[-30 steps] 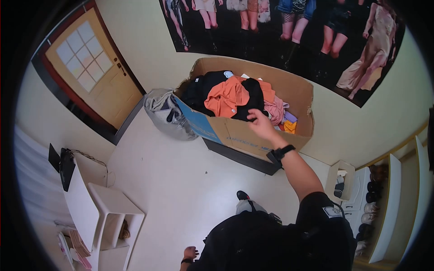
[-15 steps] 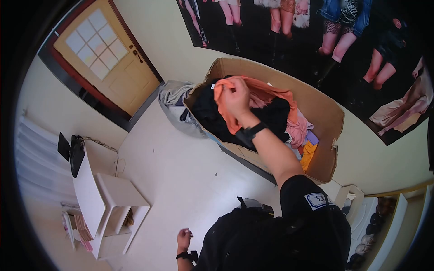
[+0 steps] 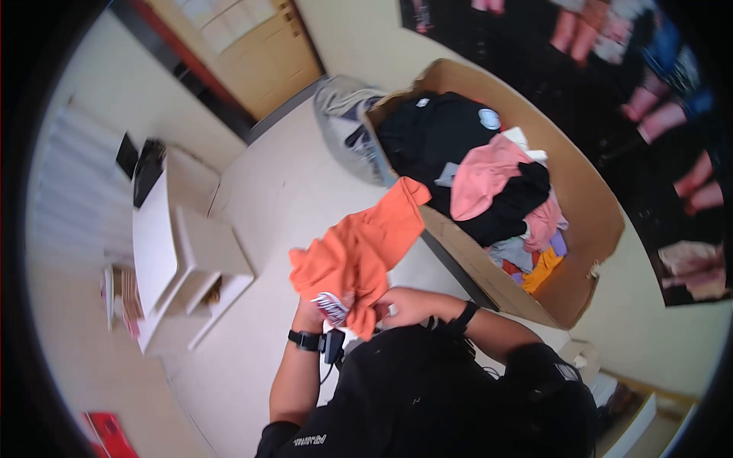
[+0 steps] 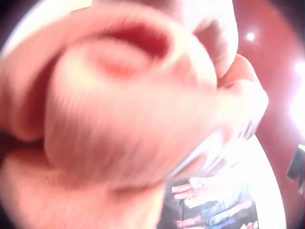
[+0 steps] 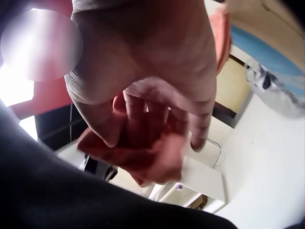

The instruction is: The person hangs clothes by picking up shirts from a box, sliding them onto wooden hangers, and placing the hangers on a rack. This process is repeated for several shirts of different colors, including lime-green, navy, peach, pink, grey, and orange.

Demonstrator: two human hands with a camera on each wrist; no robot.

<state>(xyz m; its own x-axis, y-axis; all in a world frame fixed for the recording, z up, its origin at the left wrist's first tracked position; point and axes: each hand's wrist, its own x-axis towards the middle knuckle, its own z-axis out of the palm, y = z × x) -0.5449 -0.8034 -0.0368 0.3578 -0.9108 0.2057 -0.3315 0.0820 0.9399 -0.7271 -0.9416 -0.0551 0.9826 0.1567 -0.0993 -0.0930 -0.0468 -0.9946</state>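
Observation:
An orange shirt (image 3: 359,244) with a white and dark red print (image 3: 331,307) hangs bunched in front of the person's body, one end stretching toward the carton. My left hand (image 3: 307,314) holds it from below at the printed side, its fingers mostly hidden by the cloth. Blurred folds of the shirt (image 4: 124,114) fill much of the left wrist view. On the other side, my right hand (image 3: 410,306) grips the shirt's lower edge. Its fingers curl round the cloth in the right wrist view, thumb (image 5: 102,126) on one side.
A large cardboard carton (image 3: 603,229) holds heaped clothes, including a black shirt (image 3: 435,133), a pink garment (image 3: 485,179) and a yellow garment (image 3: 540,271). Beside it leans a clear bag (image 3: 340,114) of clothing. A white desk (image 3: 164,221) stands at the left, near the door (image 3: 259,53).
My right hand has taken the orange shirt out of the carton and brought it to the body. My left hand has come up from the side to the shirt. The view has turned.

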